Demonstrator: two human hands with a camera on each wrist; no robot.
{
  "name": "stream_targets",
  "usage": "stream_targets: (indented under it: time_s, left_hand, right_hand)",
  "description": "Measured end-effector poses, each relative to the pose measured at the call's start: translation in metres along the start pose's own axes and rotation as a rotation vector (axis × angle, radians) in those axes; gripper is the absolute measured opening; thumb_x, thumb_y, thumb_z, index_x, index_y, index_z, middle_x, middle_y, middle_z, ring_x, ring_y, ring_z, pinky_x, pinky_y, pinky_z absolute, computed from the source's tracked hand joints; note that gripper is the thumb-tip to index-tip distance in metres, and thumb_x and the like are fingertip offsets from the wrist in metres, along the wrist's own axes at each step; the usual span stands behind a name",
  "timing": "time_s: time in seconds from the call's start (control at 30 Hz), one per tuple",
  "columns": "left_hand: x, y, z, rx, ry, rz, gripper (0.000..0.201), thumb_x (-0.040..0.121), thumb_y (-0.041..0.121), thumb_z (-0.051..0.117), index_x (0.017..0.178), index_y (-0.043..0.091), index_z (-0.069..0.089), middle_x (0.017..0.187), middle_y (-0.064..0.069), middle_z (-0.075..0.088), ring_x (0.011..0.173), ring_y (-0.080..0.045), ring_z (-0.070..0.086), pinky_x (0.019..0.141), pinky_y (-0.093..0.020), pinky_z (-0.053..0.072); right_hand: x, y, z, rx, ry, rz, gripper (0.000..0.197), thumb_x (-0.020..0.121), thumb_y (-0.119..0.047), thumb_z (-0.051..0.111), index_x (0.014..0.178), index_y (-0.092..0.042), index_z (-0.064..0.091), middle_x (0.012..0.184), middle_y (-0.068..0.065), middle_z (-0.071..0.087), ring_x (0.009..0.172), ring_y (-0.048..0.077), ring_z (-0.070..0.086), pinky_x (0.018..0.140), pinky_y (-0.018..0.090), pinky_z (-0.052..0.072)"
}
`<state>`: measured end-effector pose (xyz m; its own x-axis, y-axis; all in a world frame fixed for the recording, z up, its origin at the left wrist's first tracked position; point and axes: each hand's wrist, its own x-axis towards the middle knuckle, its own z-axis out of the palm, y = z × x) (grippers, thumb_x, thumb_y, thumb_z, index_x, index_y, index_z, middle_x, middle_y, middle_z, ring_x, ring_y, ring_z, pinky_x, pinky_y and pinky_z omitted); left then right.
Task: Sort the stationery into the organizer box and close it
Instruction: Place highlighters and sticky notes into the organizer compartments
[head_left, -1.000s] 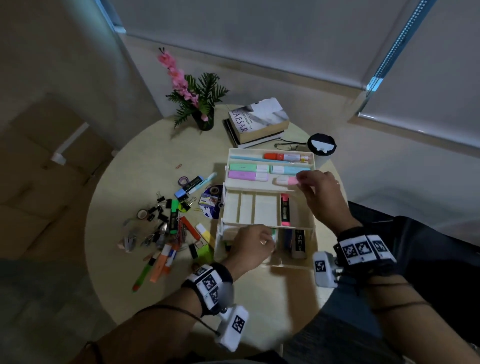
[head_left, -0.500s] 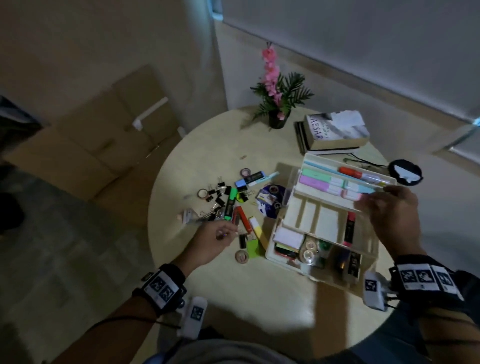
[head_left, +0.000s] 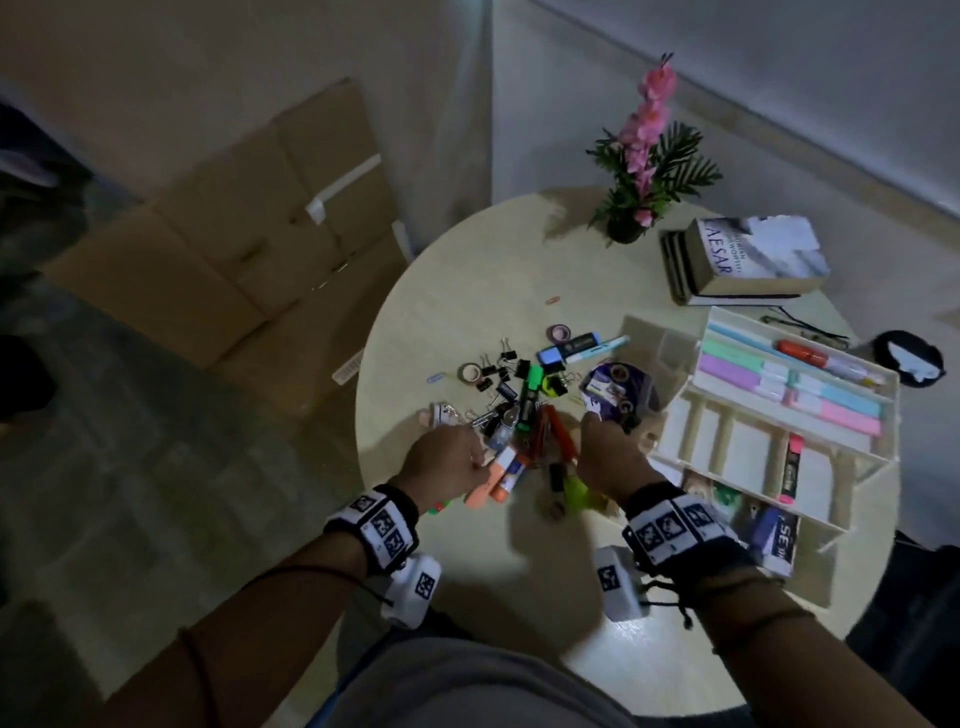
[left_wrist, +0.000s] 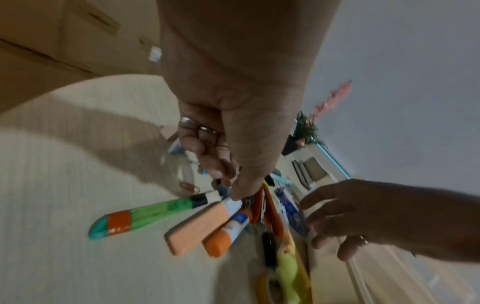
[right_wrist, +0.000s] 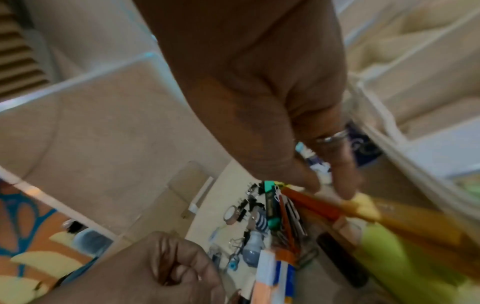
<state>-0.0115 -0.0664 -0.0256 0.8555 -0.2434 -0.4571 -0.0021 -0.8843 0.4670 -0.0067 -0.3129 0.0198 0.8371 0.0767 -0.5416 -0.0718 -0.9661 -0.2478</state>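
Round table (head_left: 467, 291) carries the organizer box (head_left: 883, 470), lid open, tiers stepped out, highlighters in the top tray; it stands to the right of both hands. Loose stationery pile (head_left: 524, 400) lies between box and table's left edge. Left hand (head_left: 441, 467): fingers curled, tips down at the near end of the peach highlighter (left_wrist: 193, 228) and glue stick (left_wrist: 228, 232); whether anything is gripped cannot be told. Right hand (head_left: 610, 460): fingers loosely extended over the pile's right side, thumb and forefinger touching an orange marker (right_wrist: 311, 202); no closed grip visible.
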Motion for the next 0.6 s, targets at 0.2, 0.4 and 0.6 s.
stream_targets:
  time_s: [0.2, 0.4, 0.6]
  left_hand:
    - [0.010, 0.020, 0.007, 0.126, -0.055, 0.067, 0.038, 0.080, 0.051, 0.079, 0.075, 0.014, 0.070, 0.066, 0.000, 0.062, 0.072, -0.023, 0.067, 0.058, -0.027, 0.045]
    - [0.019, 0.022, 0.008, 0.130, -0.062, 0.070, 0.038, 0.082, 0.048, 0.081, 0.101, 0.015, 0.074, 0.093, -0.006, 0.076, 0.091, -0.025, 0.070, 0.068, -0.029, 0.049]
    - [0.018, 0.023, -0.006, 0.065, -0.159, 0.056, 0.053, 0.066, 0.066, 0.085, 0.086, 0.018, 0.072, 0.074, 0.003, 0.069, 0.070, -0.016, 0.067, 0.059, -0.025, 0.050]
  right_hand:
    - [0.030, 0.006, 0.045, -0.187, 0.018, 0.175, 0.040, 0.105, -0.012, 0.045, 0.142, 0.001, 0.047, 0.136, 0.019, 0.052, 0.120, 0.031, 0.062, 0.095, 0.037, 0.055]
    - [0.035, 0.006, 0.064, -0.178, 0.046, 0.235, 0.038, 0.104, -0.013, 0.045, 0.142, -0.006, 0.046, 0.132, 0.018, 0.056, 0.112, 0.027, 0.064, 0.088, 0.033, 0.057]
    - [0.025, 0.001, 0.055, -0.006, 0.192, 0.183, 0.018, 0.099, -0.018, 0.053, 0.116, -0.022, 0.058, 0.091, 0.008, 0.067, 0.080, 0.029, 0.069, 0.068, 0.038, 0.058]
